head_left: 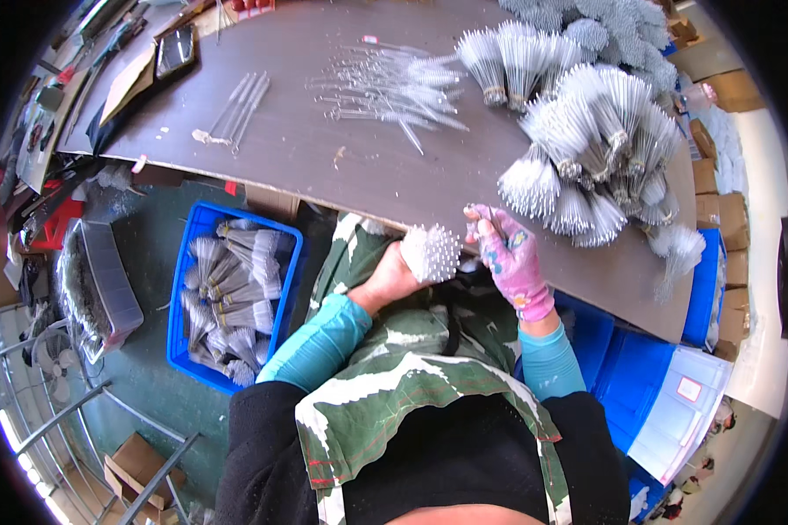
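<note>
My bare left hand (389,280) is closed around a bundle of thin wire brushes (432,254), just off the table's near edge and above my lap. The bundle's white bristle ends face right and up, hiding my fingertips. To the right, my right hand (513,267) wears a pink patterned glove and is held at the table edge. Its fingers are bent together at the tips; something small and dark shows there, too small to name. Loose wire brushes (394,87) lie spread on the brown table (306,157) beyond my hands. Tied brush bundles (587,131) are heaped at the right.
A blue crate (296,262) on the floor at left contains more bundles. Several long thin wires (241,109) and a phone-like dark device (176,50) are on the table. Grey coiled bundles (613,31) pile at the back right. Blue bins (630,376) stand below the right edge.
</note>
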{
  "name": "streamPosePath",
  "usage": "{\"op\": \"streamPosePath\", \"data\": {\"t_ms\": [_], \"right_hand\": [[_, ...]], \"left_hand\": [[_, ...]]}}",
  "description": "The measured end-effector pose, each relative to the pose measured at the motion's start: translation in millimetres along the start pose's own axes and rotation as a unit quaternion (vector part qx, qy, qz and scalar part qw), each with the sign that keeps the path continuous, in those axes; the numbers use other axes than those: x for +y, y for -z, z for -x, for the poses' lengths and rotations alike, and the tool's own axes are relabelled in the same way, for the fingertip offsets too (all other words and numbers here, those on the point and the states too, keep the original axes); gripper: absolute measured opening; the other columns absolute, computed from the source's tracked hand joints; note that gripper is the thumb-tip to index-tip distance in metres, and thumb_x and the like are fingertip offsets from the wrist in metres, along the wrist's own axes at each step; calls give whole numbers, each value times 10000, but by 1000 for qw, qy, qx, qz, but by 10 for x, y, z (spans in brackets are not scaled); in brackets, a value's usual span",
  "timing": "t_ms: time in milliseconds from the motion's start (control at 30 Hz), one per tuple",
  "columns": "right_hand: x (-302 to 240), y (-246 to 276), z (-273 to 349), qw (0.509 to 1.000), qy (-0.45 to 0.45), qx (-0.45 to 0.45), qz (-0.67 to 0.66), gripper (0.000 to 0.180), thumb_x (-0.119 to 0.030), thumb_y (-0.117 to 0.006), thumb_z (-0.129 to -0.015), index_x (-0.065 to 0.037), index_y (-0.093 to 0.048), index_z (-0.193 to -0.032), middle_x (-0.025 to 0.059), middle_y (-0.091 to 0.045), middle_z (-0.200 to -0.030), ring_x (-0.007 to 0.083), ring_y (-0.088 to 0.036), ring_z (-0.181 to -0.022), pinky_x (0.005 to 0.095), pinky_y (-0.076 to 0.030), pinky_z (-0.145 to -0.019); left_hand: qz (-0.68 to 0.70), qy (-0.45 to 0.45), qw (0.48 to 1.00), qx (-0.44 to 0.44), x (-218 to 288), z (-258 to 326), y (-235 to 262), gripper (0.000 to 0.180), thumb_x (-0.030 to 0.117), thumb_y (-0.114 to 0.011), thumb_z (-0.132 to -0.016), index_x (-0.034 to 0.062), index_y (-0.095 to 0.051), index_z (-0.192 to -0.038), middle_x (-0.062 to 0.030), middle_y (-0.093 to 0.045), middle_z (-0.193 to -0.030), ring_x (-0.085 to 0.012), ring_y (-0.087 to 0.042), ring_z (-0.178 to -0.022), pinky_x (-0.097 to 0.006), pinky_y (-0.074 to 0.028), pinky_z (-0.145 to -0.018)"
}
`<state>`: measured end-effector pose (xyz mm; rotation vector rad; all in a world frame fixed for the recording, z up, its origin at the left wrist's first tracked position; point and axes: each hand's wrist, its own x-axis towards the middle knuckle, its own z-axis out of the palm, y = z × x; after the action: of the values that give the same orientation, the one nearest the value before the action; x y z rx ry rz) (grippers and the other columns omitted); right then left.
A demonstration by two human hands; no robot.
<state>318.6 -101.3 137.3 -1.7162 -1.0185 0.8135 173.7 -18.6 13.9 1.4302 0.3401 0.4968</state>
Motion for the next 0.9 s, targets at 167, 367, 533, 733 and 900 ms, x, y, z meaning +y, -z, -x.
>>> {"op": "streamPosePath", "data": {"t_ms": [167, 367, 533, 733, 900], "right_hand": [[118, 54, 222, 998, -23, -7, -60, 170, -131, -526, -911, -37, -605, -1028, 24, -629, -878, 76, -582, -735, 229, -484, -644], [294, -104, 406, 990, -72, -33, -120, 179, -134, -529, -910, -13, -604, -1018, 12, -611, -850, 79, -553, -717, 239, -475, -669], [257, 20, 376, 999, 13, -29, 3, 189, -90, -526, -886, -1, -597, -1037, 62, -623, -904, 104, -593, -758, 265, -487, -701], [291, 207, 384, 986, -111, -87, -90, 235, -73, -534, -889, 24, -565, -1100, 54, -612, -1012, 96, -574, -860, 241, -480, -753], [121, 145, 438, 981, -137, -107, -85, 232, -128, -534, -907, 12, -581, -1086, 9, -603, -896, 47, -519, -736, 195, -441, -671]], "left_hand": [[-189, -124, 967, -114, -33, 28, 17, 374, 163, -377, -936, 22, -417, -1279, -122, -474, -1277, -250, -471, -1153, -393, -382, -984], [-363, -100, 926, 22, -140, 342, -36, 393, 254, -696, -725, 60, -577, -1045, -118, -588, -999, -325, -525, -994, -425, -385, -897], [-309, -54, 949, 6, -142, 132, -83, 344, 80, -566, -809, -30, -530, -1133, -125, -593, -1107, -258, -561, -1034, -389, -439, -913], [-307, -122, 943, 27, -348, -76, -83, 366, 365, -624, -790, 76, -581, -1010, -112, -587, -978, -320, -533, -950, -426, -410, -837], [-263, -73, 962, 3, -334, 42, -60, 395, 389, -609, -807, 84, -568, -1056, -105, -577, -1024, -321, -517, -999, -426, -392, -891]]}}
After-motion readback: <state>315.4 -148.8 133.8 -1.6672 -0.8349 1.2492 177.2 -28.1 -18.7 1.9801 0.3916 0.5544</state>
